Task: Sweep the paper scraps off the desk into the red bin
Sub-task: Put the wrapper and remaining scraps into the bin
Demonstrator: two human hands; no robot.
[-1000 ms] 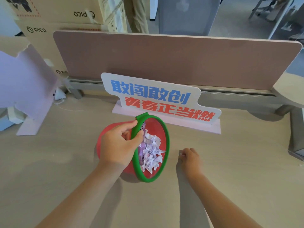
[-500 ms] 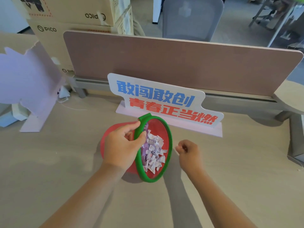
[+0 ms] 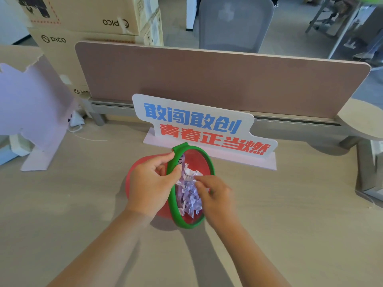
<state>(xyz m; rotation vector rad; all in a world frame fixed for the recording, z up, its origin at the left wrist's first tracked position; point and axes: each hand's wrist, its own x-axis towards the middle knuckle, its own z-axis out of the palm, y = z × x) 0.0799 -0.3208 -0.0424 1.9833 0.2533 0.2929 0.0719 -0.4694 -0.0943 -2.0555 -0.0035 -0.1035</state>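
The red bin (image 3: 196,159) with a green rim (image 3: 209,162) lies tilted on its side on the desk (image 3: 62,214), mouth facing right. My left hand (image 3: 151,183) grips the rim at its upper left edge. Several white and lilac paper scraps (image 3: 187,196) are piled inside. My right hand (image 3: 216,196) is at the bin's mouth, fingers reaching in over the scraps and touching them. It is blurred, and I cannot tell whether it holds a scrap. No loose scraps show on the desk near the bin.
A standing sign with blue and red characters (image 3: 196,125) is just behind the bin. A pink board on a stand (image 3: 33,104) is at the left. A brown partition (image 3: 217,79) runs along the desk's back edge, with cardboard boxes (image 3: 87,19) beyond it.
My right hand rose from the desk to the right of the bin and moved left into the bin's mouth. My left hand kept its grip on the rim.
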